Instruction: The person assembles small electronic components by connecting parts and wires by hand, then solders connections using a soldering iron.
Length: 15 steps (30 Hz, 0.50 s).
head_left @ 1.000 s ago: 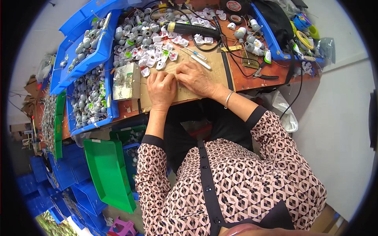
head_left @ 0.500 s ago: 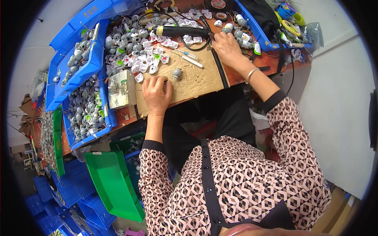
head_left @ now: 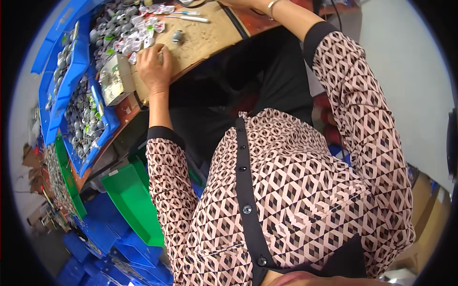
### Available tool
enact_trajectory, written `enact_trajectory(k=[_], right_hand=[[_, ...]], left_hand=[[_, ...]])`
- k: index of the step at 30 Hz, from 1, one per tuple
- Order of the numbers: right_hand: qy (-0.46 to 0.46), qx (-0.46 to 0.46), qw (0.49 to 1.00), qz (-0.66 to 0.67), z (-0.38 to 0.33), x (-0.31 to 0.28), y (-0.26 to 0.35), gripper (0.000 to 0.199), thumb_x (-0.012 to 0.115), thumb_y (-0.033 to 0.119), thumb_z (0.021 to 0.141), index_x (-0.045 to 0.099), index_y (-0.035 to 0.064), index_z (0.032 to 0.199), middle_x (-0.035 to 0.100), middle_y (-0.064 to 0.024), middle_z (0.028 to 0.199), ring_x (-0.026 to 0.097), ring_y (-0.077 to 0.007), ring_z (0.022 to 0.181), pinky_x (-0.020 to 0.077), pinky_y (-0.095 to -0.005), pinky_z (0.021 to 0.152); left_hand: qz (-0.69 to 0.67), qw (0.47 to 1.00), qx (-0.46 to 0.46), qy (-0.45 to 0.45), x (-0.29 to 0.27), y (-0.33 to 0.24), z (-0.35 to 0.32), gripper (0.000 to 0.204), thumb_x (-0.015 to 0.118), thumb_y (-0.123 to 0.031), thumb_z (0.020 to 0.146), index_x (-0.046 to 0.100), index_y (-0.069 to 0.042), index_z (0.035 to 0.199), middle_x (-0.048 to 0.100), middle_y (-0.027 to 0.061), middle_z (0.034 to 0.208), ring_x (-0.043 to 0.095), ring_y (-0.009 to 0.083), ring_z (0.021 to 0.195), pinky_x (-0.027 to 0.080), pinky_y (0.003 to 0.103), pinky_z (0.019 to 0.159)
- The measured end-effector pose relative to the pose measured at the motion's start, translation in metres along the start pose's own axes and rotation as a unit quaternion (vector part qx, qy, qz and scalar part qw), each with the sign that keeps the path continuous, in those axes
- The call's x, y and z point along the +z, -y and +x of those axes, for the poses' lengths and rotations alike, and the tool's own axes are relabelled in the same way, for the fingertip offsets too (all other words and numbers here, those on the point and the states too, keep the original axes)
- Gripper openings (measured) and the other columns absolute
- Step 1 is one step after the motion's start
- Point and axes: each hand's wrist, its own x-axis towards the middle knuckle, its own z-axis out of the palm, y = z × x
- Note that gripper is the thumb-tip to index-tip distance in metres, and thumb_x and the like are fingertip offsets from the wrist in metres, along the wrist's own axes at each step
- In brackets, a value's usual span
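My left hand (head_left: pixel 154 68) rests at the near left edge of a brown cardboard mat (head_left: pixel 210 35), its fingers curled under and the thumb beside them. Whatever those fingers may hold is hidden. Just right of it, apart from the fingers, a small round grey part (head_left: pixel 178 36) sits on the mat. A white pen-like tool (head_left: pixel 194 19) and a thin blue-handled tool (head_left: pixel 189 13) lie farther back. At the top edge, beyond the mat's right side, only part of my right hand (head_left: pixel 245 3) shows; its fingers are cut off by the picture's rim.
A pile of white and grey plastic parts (head_left: pixel 129 31) covers the table behind my left hand. A small carton (head_left: pixel 114 81) stands to its left. Blue bins (head_left: pixel 112 125) full of grey parts line the left side; a green tray (head_left: pixel 136 202) sits lower down.
The whole view has tipped down, so the table sits higher and farther left, and my right hand is largely out of the picture. My left hand and the grey part keep their places.
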Motion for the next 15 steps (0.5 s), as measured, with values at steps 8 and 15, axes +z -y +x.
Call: enact_trajectory(k=[8, 15], right_hand=[[0.006, 0.083, 0.991, 0.106, -0.012, 0.012, 0.045, 0.006, 0.064, 0.013, 0.082, 0.066, 0.0075, 0.083, 0.060, -0.0093, 0.099, 0.059, -0.0300, 0.099, 0.0530, -0.0407, 0.081], [-0.135, 0.156, 0.963, 0.172, -0.021, 0.016, 0.074, 0.013, 0.066, 0.018, 0.089, 0.061, 0.0065, 0.089, 0.056, -0.0134, 0.097, 0.057, -0.0342, 0.095, 0.0506, -0.0438, 0.079]], left_hand=[[0.023, 0.999, 0.026, 0.010, 0.000, 0.001, 0.001, 0.009, 0.071, -0.019, 0.087, 0.072, -0.011, 0.090, 0.070, 0.0067, 0.089, 0.063, 0.0294, 0.090, 0.049, 0.041, 0.086], [0.032, 0.999, 0.003, 0.011, -0.008, 0.005, -0.006, 0.009, 0.071, -0.019, 0.086, 0.072, -0.011, 0.090, 0.068, 0.0067, 0.088, 0.062, 0.0302, 0.090, 0.049, 0.041, 0.087]])
